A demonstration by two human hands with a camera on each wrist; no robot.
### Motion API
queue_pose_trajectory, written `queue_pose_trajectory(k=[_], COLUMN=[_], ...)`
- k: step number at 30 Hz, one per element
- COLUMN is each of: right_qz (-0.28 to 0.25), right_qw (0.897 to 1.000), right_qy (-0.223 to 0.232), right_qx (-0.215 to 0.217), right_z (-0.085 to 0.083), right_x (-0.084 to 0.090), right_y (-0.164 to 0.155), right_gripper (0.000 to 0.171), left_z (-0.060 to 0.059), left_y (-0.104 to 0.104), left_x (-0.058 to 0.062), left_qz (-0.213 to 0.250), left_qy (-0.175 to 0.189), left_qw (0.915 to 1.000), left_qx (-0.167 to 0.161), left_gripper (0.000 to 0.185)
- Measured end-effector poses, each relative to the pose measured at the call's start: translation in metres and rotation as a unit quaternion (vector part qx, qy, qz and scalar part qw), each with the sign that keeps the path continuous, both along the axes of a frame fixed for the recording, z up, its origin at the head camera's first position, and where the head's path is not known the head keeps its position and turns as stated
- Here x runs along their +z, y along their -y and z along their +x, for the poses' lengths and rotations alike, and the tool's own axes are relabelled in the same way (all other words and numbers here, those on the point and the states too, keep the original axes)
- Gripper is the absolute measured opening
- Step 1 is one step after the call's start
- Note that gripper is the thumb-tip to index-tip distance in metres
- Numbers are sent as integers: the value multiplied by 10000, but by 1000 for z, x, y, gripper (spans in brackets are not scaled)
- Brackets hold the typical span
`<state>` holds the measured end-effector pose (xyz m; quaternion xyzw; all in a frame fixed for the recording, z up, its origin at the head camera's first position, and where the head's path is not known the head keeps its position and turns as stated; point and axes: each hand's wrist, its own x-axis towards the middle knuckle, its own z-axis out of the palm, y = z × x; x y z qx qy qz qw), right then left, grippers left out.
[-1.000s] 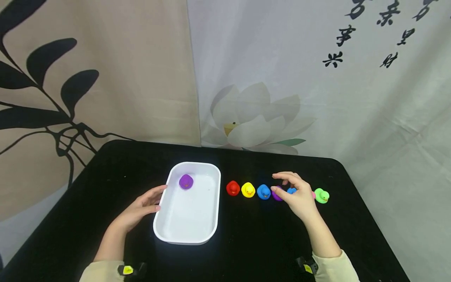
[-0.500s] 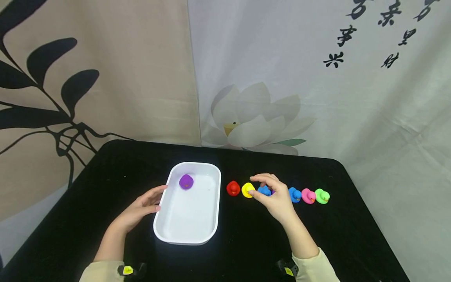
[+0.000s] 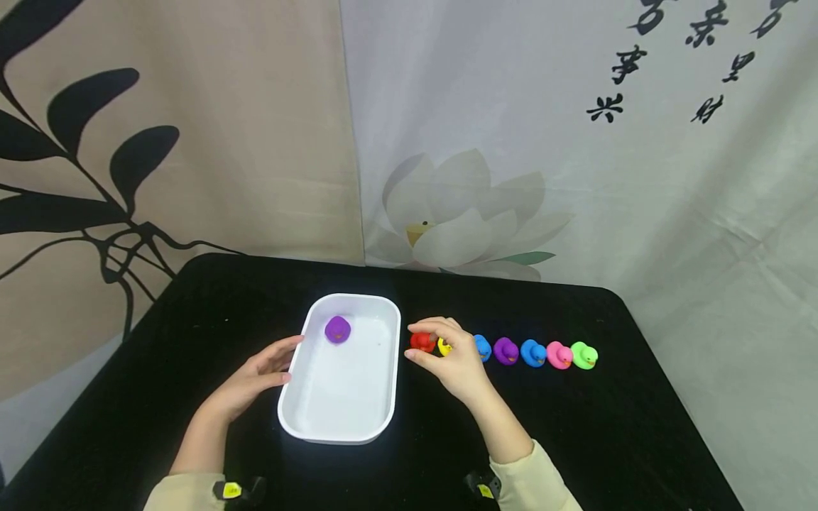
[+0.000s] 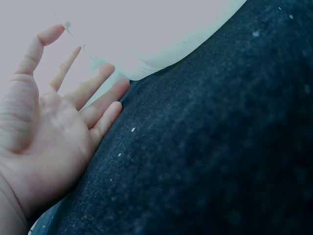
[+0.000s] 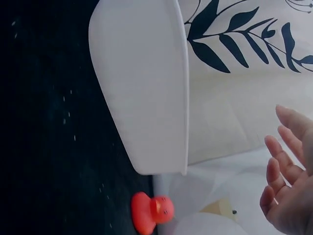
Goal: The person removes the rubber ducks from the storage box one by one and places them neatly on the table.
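My left hand (image 3: 258, 372) rests at the left rim of a white tray (image 3: 339, 426), fingers loosely extended. In the left wrist view the fingertips (image 4: 106, 71) lie against the tray's side. One purple rubber duck (image 3: 337, 329) sits inside, toward the far end. Just right of the tray, my right hand (image 3: 454, 362) hovers with thumb and fingers spread on either side of a red rubber duck (image 3: 422, 342). The right wrist view has that duck on the table below the hand, with a gap between. A yellow duck (image 3: 444, 347) is partly hidden behind the right hand.
The row of ducks continues rightward with blue (image 3: 483, 348), purple (image 3: 506, 351), another blue (image 3: 533, 353), pink (image 3: 559, 355) and green (image 3: 584, 355). They stand on a black-covered table (image 3: 447, 454). A printed curtain (image 3: 479, 142) hangs behind it.
My right hand has moved left along the row, from above the purple and blue ducks to the red one, fingers still apart. The left hand, the tray and the ducks have stayed put.
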<state>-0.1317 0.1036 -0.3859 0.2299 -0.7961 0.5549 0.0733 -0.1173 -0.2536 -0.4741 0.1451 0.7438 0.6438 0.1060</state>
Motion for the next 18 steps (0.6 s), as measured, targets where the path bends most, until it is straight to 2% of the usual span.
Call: queue_pose_trajectory(k=[5,9,18], right_qz=[125,485,962], right_qw=[9998,9983,9952], right_qy=[164,315,-23], right_qx=[25,12,201], right_z=[-4,-7,-20], right_x=[-4,-7,-12], right_y=[17,30,59], right_gripper=[32,33,36], left_z=[0,0,-1], left_y=[0,0,0], left_x=[1,1,0], left_qz=[6,15,-15], left_qy=[31,30,-32], left_qw=[10000,10000,10000], left_qx=[19,11,7], left_gripper=[56,56,56])
